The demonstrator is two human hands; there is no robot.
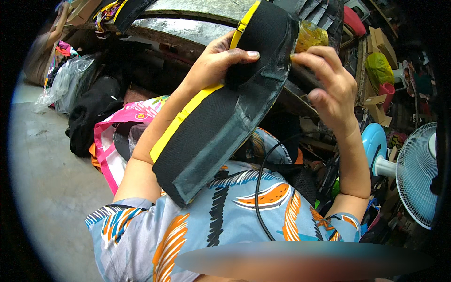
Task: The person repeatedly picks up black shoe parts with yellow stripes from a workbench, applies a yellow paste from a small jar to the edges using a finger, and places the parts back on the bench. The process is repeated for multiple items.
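Note:
My left hand point(218, 61) grips a long black fabric piece point(202, 136) with yellow edging, thumb on its face and fingers behind it. The piece is bent over itself at the upper part, and its lower end hangs down toward my shirt. A shiny, greyish smear runs in a band along its right-hand margin. My right hand point(331, 82) is beside the upper right edge, its bent index fingertip at or touching that edge. The right thumb stands apart from the fingers, and no tool shows in that hand. A yellowish translucent container point(311, 36) is behind the right fingers.
Ahead is a worn workbench point(183, 32) with another black-and-yellow piece point(129, 14) at its left. Bags point(77, 80) lie on the floor at left, beside a pink-and-white bag point(108, 150). A fan point(416, 174) stands at right. A black cable point(258, 188) crosses my shirt.

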